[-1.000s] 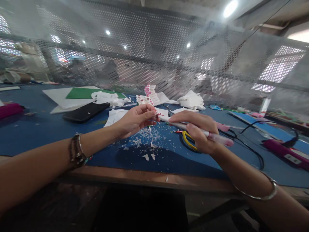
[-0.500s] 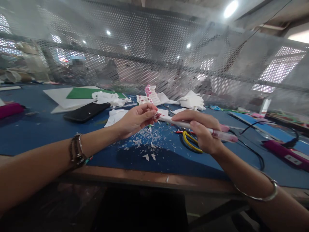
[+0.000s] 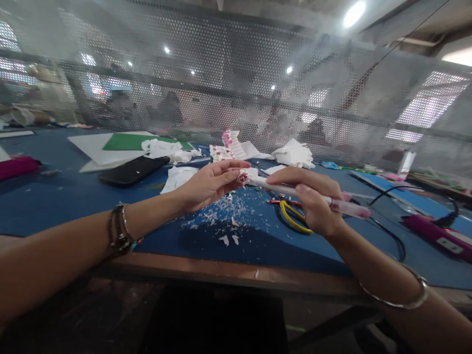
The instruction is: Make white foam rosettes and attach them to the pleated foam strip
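Left: smooth black slab (image 3: 129,172) flat on the blue surface (image 3: 70,196). Left hand (image 3: 212,186) pinches a small, mottled red-and-white piece (image 3: 242,176), held above ragged white scraps (image 3: 224,240); a slack pinch might drop it among them. Curved yellow handles (image 3: 285,215) lie further right. Right hand (image 3: 320,201) grips a slender white pen-like tool (image 3: 282,189), tip by the piece, contact unclear; pushing too hard could skid it into the left hand.
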The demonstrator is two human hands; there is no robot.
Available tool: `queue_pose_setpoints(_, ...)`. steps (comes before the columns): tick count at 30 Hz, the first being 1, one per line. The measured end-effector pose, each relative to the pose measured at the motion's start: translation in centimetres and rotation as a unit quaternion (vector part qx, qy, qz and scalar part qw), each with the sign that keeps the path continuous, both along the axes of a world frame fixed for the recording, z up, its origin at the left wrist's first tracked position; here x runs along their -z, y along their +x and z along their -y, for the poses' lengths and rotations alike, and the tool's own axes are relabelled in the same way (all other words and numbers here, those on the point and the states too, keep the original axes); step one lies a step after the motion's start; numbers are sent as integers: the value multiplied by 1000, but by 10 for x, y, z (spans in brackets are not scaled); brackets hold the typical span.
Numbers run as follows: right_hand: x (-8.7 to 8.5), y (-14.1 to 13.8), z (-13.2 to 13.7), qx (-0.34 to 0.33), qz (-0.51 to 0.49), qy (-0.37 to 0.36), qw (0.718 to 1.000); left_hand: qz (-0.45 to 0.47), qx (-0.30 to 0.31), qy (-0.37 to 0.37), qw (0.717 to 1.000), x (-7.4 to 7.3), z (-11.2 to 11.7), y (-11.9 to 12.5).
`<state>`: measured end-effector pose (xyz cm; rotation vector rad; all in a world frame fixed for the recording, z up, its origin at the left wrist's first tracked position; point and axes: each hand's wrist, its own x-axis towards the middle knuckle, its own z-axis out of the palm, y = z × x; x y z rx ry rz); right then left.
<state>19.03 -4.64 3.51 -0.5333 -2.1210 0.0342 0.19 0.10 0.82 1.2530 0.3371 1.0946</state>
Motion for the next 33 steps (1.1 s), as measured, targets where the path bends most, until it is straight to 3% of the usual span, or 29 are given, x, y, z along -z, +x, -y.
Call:
queue_pose_setpoints(28,-1,0,-2,-4,7,-26,1000,-20,37,13,999,1,0,1)
queue_pose_setpoints(33,-1,-1,0,9,-31,0,999,-30,44,27,998,2,0,-1)
